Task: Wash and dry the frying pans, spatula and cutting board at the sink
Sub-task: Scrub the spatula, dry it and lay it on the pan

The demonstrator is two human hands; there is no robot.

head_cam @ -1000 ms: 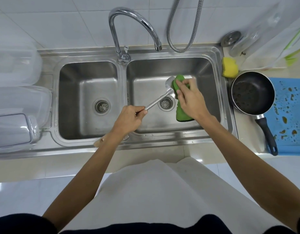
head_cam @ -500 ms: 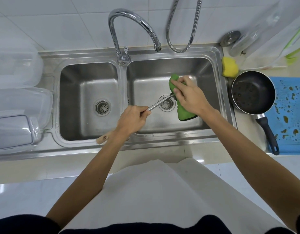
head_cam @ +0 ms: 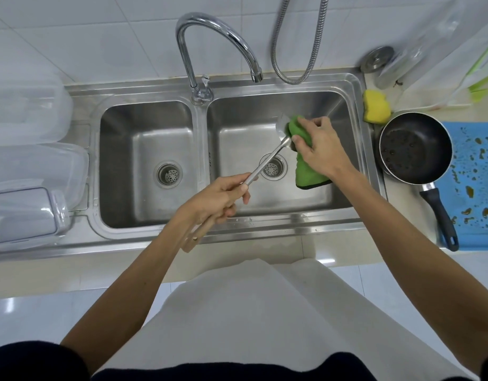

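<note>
Over the right basin of the steel sink point(head_cam: 355, 149), my left hand point(head_cam: 212, 200) grips the metal spatula point(head_cam: 267, 163) by its shaft, its wooden handle end poking out below my wrist. My right hand point(head_cam: 318, 147) holds a green cloth point(head_cam: 306, 171) wrapped against the spatula's blade, most of which the cloth hides. A black frying pan point(head_cam: 414, 148) with brown spots sits on the counter to the right. Its handle lies across a blue cutting board point(head_cam: 476, 188) spattered with brown drops.
A chrome faucet point(head_cam: 209, 31) arches over the basin divider, with a metal spray hose point(head_cam: 297, 50) behind it. A yellow sponge point(head_cam: 376, 107) lies at the sink's right corner. Clear plastic containers point(head_cam: 28, 171) stand to the left. A round metal lid point(head_cam: 377, 57) sits at back right.
The right hand with the cloth slid down the spatula toward the shaft, then back up to the blade. The left hand shifted slightly along with the spatula.
</note>
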